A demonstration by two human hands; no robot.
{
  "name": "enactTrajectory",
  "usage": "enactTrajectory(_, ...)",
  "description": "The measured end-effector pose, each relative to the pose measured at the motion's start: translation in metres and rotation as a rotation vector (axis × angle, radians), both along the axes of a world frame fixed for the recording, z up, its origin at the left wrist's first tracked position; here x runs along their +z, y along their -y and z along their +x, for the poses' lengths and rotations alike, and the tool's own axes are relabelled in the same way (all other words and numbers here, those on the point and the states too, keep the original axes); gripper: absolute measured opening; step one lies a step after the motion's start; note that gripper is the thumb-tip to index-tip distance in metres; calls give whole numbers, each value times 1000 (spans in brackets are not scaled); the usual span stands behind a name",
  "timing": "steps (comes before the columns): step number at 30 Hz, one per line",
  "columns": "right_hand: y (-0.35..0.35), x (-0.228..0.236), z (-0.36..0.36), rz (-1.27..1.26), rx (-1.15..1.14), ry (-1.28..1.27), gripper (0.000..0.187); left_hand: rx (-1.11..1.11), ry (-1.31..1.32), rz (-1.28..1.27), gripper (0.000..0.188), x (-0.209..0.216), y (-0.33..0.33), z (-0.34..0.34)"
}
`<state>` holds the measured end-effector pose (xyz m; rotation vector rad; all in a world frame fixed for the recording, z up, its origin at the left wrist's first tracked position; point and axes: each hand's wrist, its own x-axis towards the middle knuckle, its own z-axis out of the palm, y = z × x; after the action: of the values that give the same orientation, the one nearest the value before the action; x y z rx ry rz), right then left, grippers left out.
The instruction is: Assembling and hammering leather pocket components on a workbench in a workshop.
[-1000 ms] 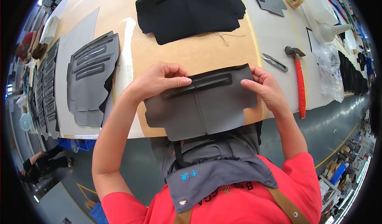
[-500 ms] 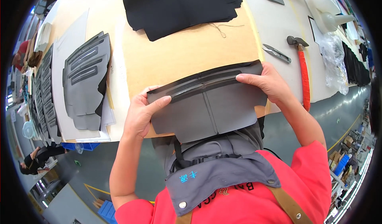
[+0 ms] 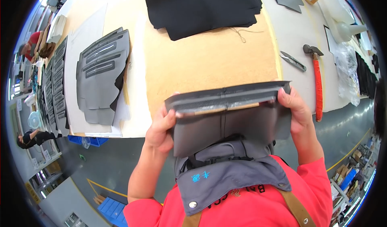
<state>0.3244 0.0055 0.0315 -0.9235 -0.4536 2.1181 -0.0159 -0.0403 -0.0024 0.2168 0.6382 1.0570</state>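
Note:
A dark grey leather-like panel [image 3: 246,124] with a centre seam is held up in front of my body. A long slot runs across its upper part, and light tan shows through it. My left hand [image 3: 161,128] is closed on the panel's left end, thumb near the slot's end. Its right end is gripped by my right hand [image 3: 296,110], thumb on the front near the top edge. Some fingers of both hands are hidden behind the panel. Beyond it, a stack of black panels [image 3: 205,11] lies on the tan table board [image 3: 209,61].
Slotted grey panels [image 3: 102,71] are stacked at left, with more rows farther left. Thread snips [image 3: 293,61] and a red-handled hammer [image 3: 317,82] lie at right, beside a clear plastic bag [image 3: 347,71] and a white nozzle bottle [image 3: 342,29]. A loose thread trails from the black stack.
Both hands have drawn the panel nearer my body and tilted it. Its slot has spread wider, with tan now showing through. The view has shifted, so the table things sit farther right.

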Motion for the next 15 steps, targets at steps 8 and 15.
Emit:
enactTrajectory(8,23,27,-8,62,-25,-257,32,-71,333,96,102,35,25,13)
enactTrajectory(15,2,-3,-17,48,27,79,33,-115,-105,-11,78,8,-9,-16)
